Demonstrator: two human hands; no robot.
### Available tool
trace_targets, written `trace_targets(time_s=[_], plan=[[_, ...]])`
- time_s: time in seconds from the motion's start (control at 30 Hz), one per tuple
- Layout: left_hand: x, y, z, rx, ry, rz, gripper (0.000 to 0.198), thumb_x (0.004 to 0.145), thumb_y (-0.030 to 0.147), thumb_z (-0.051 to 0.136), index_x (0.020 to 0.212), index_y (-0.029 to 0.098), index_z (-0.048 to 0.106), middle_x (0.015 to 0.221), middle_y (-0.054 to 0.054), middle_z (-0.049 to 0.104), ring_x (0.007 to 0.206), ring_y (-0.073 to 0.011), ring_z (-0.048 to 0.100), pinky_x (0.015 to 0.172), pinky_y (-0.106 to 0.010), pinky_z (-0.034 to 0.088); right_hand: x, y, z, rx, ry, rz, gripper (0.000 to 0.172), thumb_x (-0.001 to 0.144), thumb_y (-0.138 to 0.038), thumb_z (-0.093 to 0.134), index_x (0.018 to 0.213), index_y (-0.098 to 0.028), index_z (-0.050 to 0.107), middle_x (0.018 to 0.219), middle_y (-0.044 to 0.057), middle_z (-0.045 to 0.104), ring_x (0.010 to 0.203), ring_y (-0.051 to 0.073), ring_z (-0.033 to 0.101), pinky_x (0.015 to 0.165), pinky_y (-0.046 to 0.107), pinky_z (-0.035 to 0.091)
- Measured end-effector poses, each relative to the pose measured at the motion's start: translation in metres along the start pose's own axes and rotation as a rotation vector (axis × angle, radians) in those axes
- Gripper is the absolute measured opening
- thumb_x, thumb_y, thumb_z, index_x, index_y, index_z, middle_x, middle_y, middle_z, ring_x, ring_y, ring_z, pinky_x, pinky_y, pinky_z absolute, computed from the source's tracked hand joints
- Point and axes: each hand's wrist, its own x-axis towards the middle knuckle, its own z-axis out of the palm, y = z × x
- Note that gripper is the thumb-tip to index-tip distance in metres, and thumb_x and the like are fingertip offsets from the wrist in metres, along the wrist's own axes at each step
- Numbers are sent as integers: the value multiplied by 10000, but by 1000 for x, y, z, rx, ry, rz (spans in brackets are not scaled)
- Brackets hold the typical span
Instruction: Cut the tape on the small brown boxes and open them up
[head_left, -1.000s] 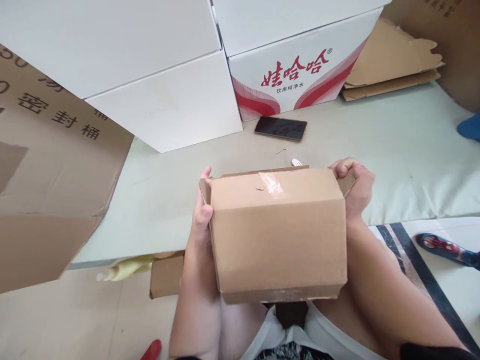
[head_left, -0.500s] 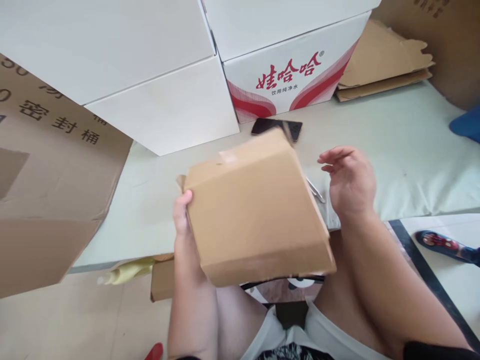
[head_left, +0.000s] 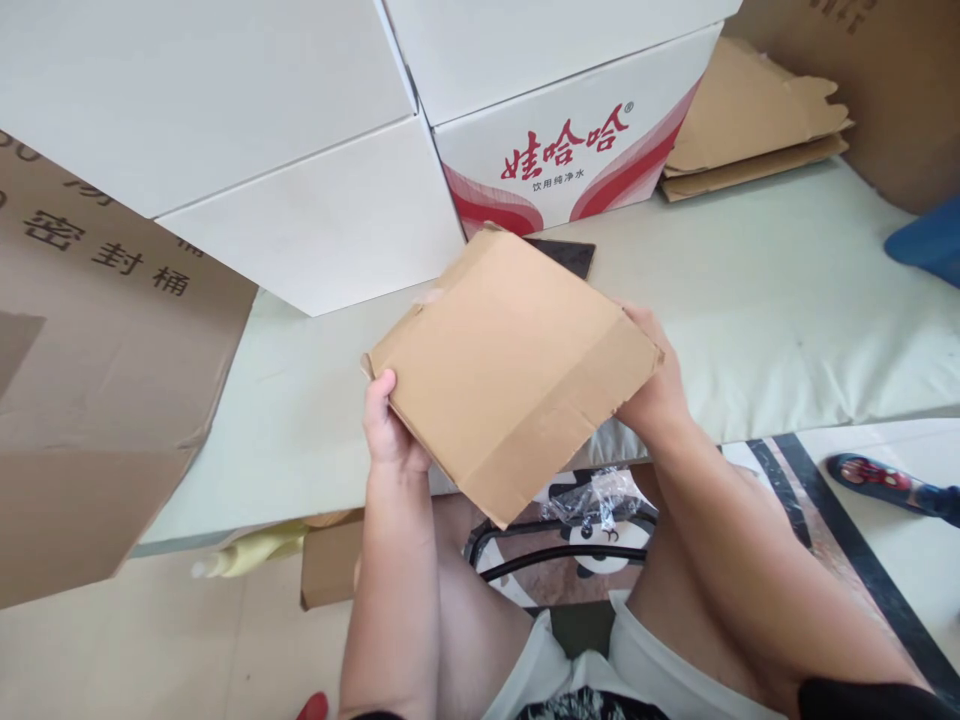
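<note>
A brown cardboard box (head_left: 510, 360), rather flat, is held up tilted in front of me above the edge of the pale green covered surface. My left hand (head_left: 394, 425) grips its left corner, thumb on the near face and the other fingers behind. At the right end, my right hand (head_left: 656, 385) is wrapped around the box's edge, with most of its fingers hidden behind the cardboard. A bit of clear tape (head_left: 429, 296) shows on the upper left edge. Behind the box lies a dark phone (head_left: 570, 257), partly covered by it.
White cartons (head_left: 315, 220) are stacked at the back, one with red lettering (head_left: 562, 150). A large brown carton (head_left: 112, 400) stands at left. Flattened cardboard (head_left: 750, 120) lies back right, near a blue object (head_left: 926, 245). Crumpled clear plastic (head_left: 600, 497) sits below, over a black-rimmed bin.
My right hand, earlier apart from the box, has come left and taken hold of its right end. The box has turned, its lower edge now slanting up to the right.
</note>
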Motion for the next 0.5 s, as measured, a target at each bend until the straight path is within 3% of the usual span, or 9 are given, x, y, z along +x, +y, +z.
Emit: trace_targets(time_s=[0.17, 0.27, 0.33, 0.4, 0.5], plan=[[0, 3, -2, -40, 76, 65, 419, 760, 524, 713, 1040, 213, 723, 1061, -66, 769, 1099, -271, 709, 923, -344, 575, 5, -5, -13, 123, 371, 123, 185, 930, -325, 580, 1102, -257, 590, 1024, 64, 675, 950, 234, 683, 850, 426, 557], [1, 4, -5, -75, 116, 116, 373, 780, 530, 687, 1011, 239, 710, 1067, -47, 769, 1114, -258, 697, 901, -332, 574, 3, -15, -16, 81, 463, -1, 50, 921, -239, 560, 945, -257, 600, 886, 36, 654, 823, 215, 660, 761, 391, 543], [2, 4, -5, -86, 103, 127, 357, 774, 539, 679, 981, 249, 698, 1096, -46, 767, 1182, -277, 671, 925, -344, 572, -1, -26, -13, 75, 348, -215, 105, 897, -166, 557, 888, -260, 603, 811, 17, 665, 761, 205, 660, 719, 374, 532], [3, 3, -2, -77, 113, 142, 347, 760, 541, 678, 951, 251, 691, 1118, -59, 767, 1222, -298, 649, 925, -354, 571, -8, -38, -5, 77, 147, -422, 141, 880, -129, 564, 905, -259, 613, 804, 14, 701, 764, 206, 679, 734, 379, 535], [2, -1, 7, -57, 138, 197, 378, 755, 548, 665, 969, 239, 703, 1138, -87, 764, 1233, -317, 639, 908, -364, 569, -20, -51, 8, 15, -126, -538, 146, 876, -225, 606, 1020, -228, 634, 935, 71, 759, 891, 259, 711, 871, 457, 544]])
